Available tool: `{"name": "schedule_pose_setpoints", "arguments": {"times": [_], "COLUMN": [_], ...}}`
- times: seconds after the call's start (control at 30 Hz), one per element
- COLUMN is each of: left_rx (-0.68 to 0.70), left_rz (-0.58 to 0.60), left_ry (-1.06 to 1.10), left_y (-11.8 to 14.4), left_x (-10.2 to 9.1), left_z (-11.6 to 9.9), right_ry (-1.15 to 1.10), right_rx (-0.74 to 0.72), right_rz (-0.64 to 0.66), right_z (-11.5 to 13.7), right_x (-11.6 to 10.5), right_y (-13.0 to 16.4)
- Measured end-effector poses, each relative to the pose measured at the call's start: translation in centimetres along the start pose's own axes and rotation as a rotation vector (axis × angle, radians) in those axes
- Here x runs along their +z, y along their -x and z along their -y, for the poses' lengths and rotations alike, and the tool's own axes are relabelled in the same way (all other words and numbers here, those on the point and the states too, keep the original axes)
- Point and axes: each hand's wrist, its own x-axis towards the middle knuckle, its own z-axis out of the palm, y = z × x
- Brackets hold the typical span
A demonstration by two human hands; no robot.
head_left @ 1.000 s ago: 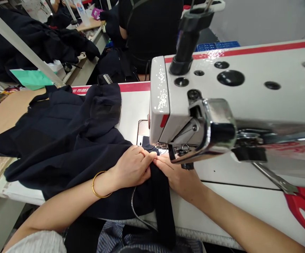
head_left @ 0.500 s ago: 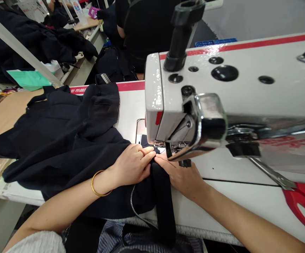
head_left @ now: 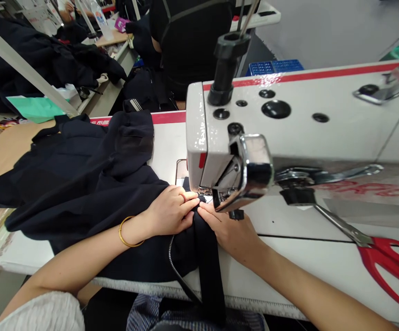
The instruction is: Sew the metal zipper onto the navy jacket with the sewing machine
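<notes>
While fingertips meet, hands [head_left: 199, 218] flatten fabric [head_left: 82, 184]

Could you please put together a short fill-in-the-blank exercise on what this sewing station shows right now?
1. Both hands press dark navy fabric flat in front of a white ______ machine.
2. The left hand has a thin gold ______ at its wrist.
3. The scissors lying on the table beside the right hand have ______ handles.
4. Across the table a person in a ______ top sits with the back turned.

Missing words: sewing; bangle; red; black
</notes>
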Motion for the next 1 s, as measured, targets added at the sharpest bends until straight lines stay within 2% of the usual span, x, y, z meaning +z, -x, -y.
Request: {"name": "schedule_pose_setpoints", "arguments": {"times": [0.33, 0.6, 0.77, 0.9, 1.0], "left_rx": [-0.021, -0.028, -0.01, -0.007, 0.001], "left_rz": [0.179, 0.206, 0.158, 0.117, 0.169], "left_ry": [0.041, 0.02, -0.047, -0.088, -0.126], "left_y": [-1.2, -1.4, -1.2, -1.5, -1.6], "left_x": [-0.2, -0.3, 0.0, 0.2, -0.4], "left_z": [1.4, 1.4, 1.5, 2.0, 1.9], "right_ry": [0.087, 0.086, 0.072, 0.039, 0.037], "right_rx": [0.092, 0.1, 0.108, 0.107, 0.107], "right_rz": [0.12, 0.109, 0.076, 0.12, 0.152], "right_z": [-0.1, 0.1, 0.1, 0.1, 0.2], "right_x": [0.5, 0.7, 0.5, 0.1, 0.1], "right_y": [-0.5, -0.3, -0.6, -0.8, -0.5]}}
